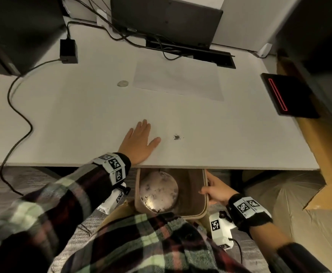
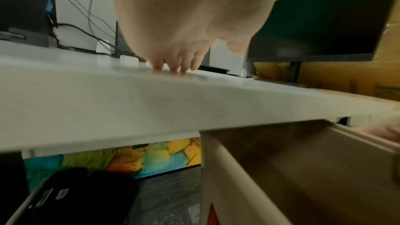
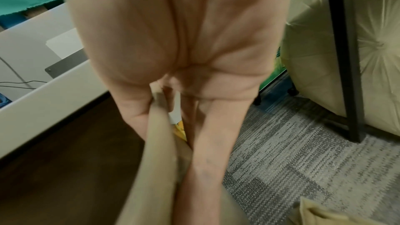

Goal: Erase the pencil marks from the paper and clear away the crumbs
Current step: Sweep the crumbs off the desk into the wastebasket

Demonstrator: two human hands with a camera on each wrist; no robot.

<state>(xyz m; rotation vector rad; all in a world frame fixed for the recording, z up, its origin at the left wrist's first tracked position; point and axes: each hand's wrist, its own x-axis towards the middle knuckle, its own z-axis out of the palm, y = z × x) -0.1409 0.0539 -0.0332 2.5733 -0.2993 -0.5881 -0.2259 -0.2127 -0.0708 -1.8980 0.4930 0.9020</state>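
Note:
A sheet of white paper (image 1: 178, 81) lies flat at the back of the white desk (image 1: 82, 115). A small dark pile of eraser crumbs (image 1: 177, 137) sits near the desk's front edge. My left hand (image 1: 139, 141) lies flat on the desk just left of the crumbs, fingers straight, also seen as left hand (image 2: 184, 23). Below the desk edge my right hand (image 1: 214, 191) grips the right rim of a beige waste bin (image 1: 203, 210), thumb inside, fingers outside, in the right wrist view too (image 3: 173, 109). The bin (image 2: 281, 168) holds a round pale lid-like object (image 1: 158, 191).
A black monitor (image 1: 165, 18) and cables (image 1: 121, 34) stand at the back. A power brick (image 1: 68, 51) lies back left, its cord running off the front edge. A black device with a red line (image 1: 285, 95) sits right. A cardboard box (image 1: 319, 154) borders the right side.

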